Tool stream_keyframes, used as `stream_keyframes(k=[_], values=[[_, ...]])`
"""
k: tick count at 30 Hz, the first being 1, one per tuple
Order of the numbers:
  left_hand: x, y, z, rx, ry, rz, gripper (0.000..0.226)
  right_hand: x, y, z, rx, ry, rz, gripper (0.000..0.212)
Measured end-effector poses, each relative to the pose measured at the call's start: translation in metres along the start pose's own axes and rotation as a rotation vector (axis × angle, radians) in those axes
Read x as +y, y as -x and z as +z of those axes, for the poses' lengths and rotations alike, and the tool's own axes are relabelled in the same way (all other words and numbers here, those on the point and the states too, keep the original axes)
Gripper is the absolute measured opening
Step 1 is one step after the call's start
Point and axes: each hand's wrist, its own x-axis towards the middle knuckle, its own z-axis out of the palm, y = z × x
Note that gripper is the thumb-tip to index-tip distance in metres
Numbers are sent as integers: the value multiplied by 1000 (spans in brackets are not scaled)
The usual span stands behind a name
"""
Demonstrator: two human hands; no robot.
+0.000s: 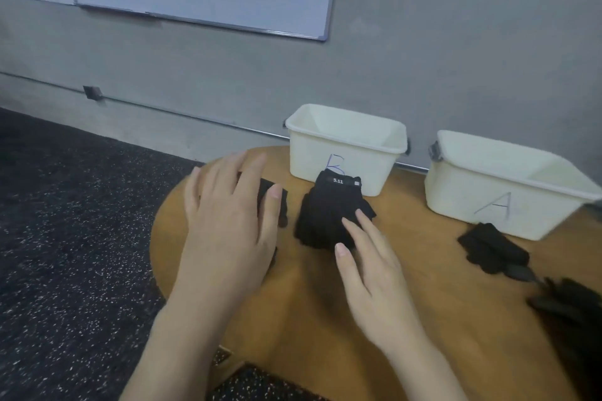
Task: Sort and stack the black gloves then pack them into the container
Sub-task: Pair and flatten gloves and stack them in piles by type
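The left hand (pixel 228 221) lay flat with straight, spread fingers over a black glove (pixel 277 202) near the left edge of the round wooden table (pixel 423 319), gripping nothing; whether the palm pressed the cloth or hung just above it could not be told. The right hand (pixel 371 273) was likewise open, its fingertips (pixel 360 215) resting on the near edge of a thicker pile of gloves (pixel 329 215) that sat touching the front of the white tub marked B (pixel 345 153). More gloves lay apart on the right: one (pixel 492 251) just before the tub marked A (pixel 508 185), others (pixel 573 306) at the table's right edge. Both tubs looked empty. The work in hand seemed to be squaring the piles. To do it well, cuffs should line up, fingers lie one way, and each pile be pressed flat so it would lift as one without slumping.
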Motion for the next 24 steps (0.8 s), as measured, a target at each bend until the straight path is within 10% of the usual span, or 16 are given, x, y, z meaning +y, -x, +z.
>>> stream_keyframes(k=[10,24], values=[[112,48,98,-301,219,389,42,124,57,-82,238,258,444,55],[143,51,215,-733,81,417,57,186,14,-109,222,524,723,70]])
